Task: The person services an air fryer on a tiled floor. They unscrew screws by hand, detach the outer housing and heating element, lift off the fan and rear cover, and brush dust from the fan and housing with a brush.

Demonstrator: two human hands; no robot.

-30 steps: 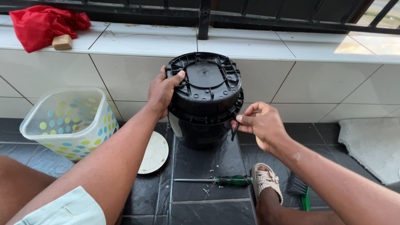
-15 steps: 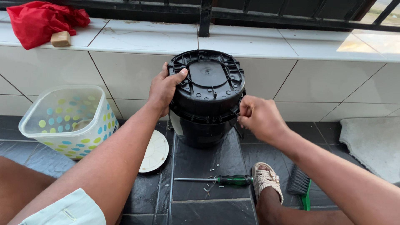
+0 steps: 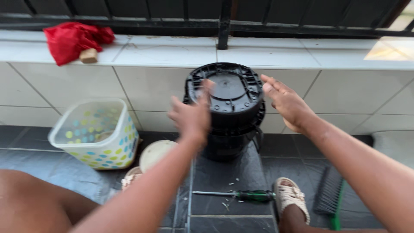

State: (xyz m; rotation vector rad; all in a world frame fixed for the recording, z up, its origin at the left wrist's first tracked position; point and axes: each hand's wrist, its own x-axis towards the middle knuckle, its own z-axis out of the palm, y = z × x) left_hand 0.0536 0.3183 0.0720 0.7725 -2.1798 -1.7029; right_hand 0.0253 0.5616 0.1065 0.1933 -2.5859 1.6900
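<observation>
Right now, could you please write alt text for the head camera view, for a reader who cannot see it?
A person's left hand and right hand, both open, flank an upturned black plastic appliance base standing on dark floor tiles. A green-handled screwdriver lies in front, a spotted plastic basket stands to the left, and a red cloth sits on the white ledge.

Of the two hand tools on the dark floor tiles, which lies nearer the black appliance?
The green-handled screwdriver, lying flat just in front of the black appliance. The brush lies farther right, beyond the sandalled foot.
</observation>
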